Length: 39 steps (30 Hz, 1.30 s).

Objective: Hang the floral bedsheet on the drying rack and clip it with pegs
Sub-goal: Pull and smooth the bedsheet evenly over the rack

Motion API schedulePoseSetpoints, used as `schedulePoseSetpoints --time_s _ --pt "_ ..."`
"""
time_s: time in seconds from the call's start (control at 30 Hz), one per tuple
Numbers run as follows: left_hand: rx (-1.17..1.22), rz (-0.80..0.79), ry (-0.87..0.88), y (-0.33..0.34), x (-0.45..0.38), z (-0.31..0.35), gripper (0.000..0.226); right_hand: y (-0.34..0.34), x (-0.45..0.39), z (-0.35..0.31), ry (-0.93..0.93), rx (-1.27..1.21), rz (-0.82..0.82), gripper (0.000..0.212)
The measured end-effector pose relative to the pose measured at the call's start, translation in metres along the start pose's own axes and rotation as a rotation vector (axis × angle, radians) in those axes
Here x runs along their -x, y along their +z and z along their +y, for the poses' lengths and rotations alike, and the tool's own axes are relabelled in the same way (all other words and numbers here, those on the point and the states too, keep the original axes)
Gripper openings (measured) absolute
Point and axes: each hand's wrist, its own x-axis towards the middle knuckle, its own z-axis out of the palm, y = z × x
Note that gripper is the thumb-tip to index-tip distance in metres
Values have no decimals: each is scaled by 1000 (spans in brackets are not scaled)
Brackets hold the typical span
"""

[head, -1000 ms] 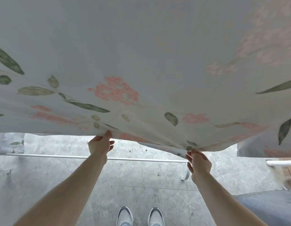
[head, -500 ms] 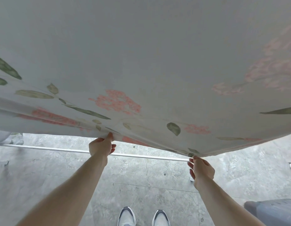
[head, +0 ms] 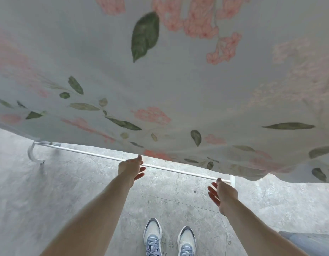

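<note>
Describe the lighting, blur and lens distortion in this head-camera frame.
Head view: soft, even daylight, no hard shadows on the grey floor; the floral bedsheet looks blurred toward the right edge; wide-angle distortion stretches the forearms; the white rail, left hand, right hand look sharp.

bedsheet (head: 178, 80) cut off above, hiding drying rack's (head: 104, 157) top

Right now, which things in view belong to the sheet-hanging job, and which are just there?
Job:
floral bedsheet
white rack rail, low and partly under the sheet
left hand, open
right hand, open
No pegs in view.

Just there:
sneakers
grey object at the lower right edge
</note>
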Motion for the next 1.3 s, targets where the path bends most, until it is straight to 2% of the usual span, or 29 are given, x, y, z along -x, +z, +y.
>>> schedulePoseSetpoints --time_s 0.1,0.2,0.33,0.5,0.63,0.97,1.3 --pt "-137 -15 20 -40 44 -2 17 14 51 3 -114 196 -92 12" --pt "-243 -31 119 -94 95 6 21 38 119 1 -248 353 -224 18" --pt "-308 29 231 -188 163 18 20 73 230 6 -372 493 -396 18" --pt "-290 121 273 -299 217 18 16 115 335 37 -477 601 -562 23" --pt "-210 157 302 -384 243 26 17 157 413 63 -538 622 -627 24" --pt "-88 137 402 -557 263 69 17 237 557 124 -528 542 -728 30" --pt "68 102 331 -628 207 155 22 339 602 106 -497 512 -767 34"
